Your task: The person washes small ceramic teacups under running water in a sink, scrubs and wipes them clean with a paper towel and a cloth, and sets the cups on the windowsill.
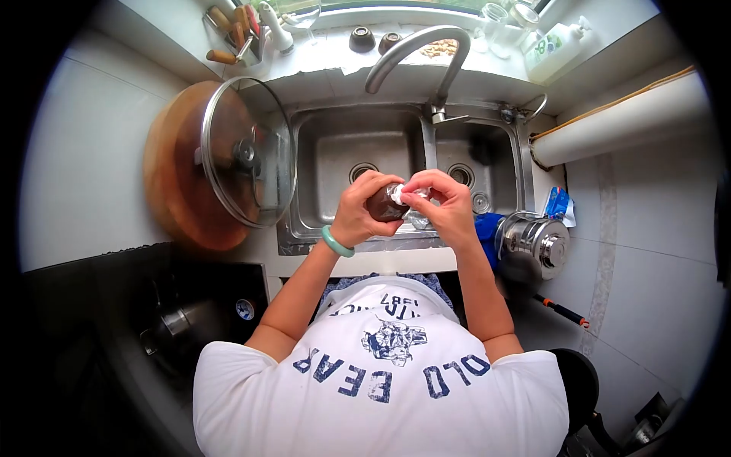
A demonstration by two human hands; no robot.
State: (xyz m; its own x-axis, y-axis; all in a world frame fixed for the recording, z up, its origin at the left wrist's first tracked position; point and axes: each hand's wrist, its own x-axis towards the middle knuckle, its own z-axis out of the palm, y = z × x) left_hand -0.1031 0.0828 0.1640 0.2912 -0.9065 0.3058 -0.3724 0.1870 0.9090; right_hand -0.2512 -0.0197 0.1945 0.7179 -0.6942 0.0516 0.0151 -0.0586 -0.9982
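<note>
Over the front edge of the sink, my left hand (362, 204) is wrapped round a dark brown, jar-like object (384, 204), with a green bangle (337, 241) on that wrist. A small crumpled white piece (397, 194) lies at the object's right end. My right hand (444, 204) pinches at this white piece with thumb and forefinger; whether it is paper, film or cloth I cannot tell. Just below my right fingers is something clear and shiny (417, 220), partly hidden. Both hands are close together, in front of the divider between the two basins.
A steel double sink (304, 164) lies beneath, with a curved faucet (430, 34) behind it. At left a glass lid (215, 179) leans against a round wooden board (171, 167). A steel pot (550, 245) stands at right. Cups and a soap bottle (554, 52) line the windowsill.
</note>
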